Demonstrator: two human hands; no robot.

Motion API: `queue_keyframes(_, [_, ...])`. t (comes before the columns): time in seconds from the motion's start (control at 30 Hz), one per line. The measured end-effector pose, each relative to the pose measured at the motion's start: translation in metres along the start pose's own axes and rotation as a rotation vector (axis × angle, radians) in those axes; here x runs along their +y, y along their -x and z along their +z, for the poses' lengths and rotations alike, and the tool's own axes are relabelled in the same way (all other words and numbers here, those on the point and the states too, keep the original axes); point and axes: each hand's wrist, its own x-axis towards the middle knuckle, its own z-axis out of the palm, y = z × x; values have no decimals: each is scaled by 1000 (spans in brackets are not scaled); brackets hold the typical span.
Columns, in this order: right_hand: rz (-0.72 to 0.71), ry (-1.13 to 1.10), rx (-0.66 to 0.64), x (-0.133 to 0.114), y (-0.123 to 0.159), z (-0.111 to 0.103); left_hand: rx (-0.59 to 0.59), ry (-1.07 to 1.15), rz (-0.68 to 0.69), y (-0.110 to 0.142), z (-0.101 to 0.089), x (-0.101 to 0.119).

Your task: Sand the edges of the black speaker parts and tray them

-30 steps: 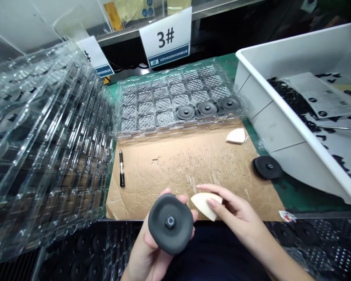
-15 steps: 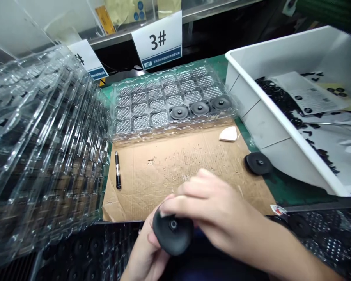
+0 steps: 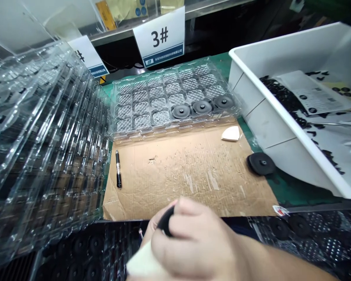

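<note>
A black rounded disc-shaped part point(image 3: 165, 223) is tilted nearly edge-on between my hands at the bottom centre. My left hand point(image 3: 152, 225), mostly hidden behind my right, is closed on it. Across the front, my right hand point(image 3: 193, 238) has its fingers curled over the part and a pale, smooth pad-like piece point(image 3: 146, 260); blur and overlap hide the exact grip. Ahead lies a clear blister tray point(image 3: 160, 130) with three similar black parts point(image 3: 202, 106) in its front-row pockets at the right.
Cardboard point(image 3: 163, 179) covers the bench, bearing a pen point(image 3: 118, 169) and a white wedge point(image 3: 231, 133). Another black part point(image 3: 261, 163) sits at its right edge. Stacked clear trays point(image 3: 52, 156) rise at left. A white bin point(image 3: 269, 121) with small black pieces stands right.
The black part has turned from facing up to nearly edge-on. My right hand has moved down and left over it, covering more of my left hand, and the pale piece shows larger.
</note>
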Motion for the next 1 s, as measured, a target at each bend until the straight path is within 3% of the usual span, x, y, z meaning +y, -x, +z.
queue_keyframes(0.07, [111, -66, 24, 13, 2, 2, 35, 29, -10, -3, 2, 5])
queue_keyframes(0.17, [475, -5, 87, 36, 17, 9, 131, 154, -4, -9, 6, 13])
queue_keyframes(0.27, [649, -26, 14, 49, 46, 31, 157, 237, 17, -14, 6, 18])
queue_keyframes(0.4, [704, -75, -83, 51, 75, 58, 152, 251, 7, -17, 7, 19])
queue_keyframes(0.47, [748, -66, -48, 47, 74, 53, 160, 236, -8, -16, 10, 19])
queue_keyframes(0.57, [775, -82, 167, 28, 50, 27, 184, 205, -26, -13, 13, 17])
queue_keyframes(0.63, [594, -116, 289, 11, 29, 11, 163, 212, -45, -12, 12, 14])
queue_keyframes(0.7, [376, -134, 270, -1, 14, 4, 125, 209, -61, -12, 10, 12])
queue_keyframes(0.73, [338, -137, 213, -4, 11, 3, 118, 194, -69, -12, 9, 11])
queue_keyframes(0.77, [357, -147, 147, -4, 11, 3, 121, 177, -70, -12, 7, 11])
queue_keyframes(0.87, [618, -232, 19, 6, 29, 5, 166, 152, -43, -13, 6, 15])
queue_keyframes(1.0, [913, -438, 128, 25, 63, 7, 137, 185, -51, -13, 11, 22])
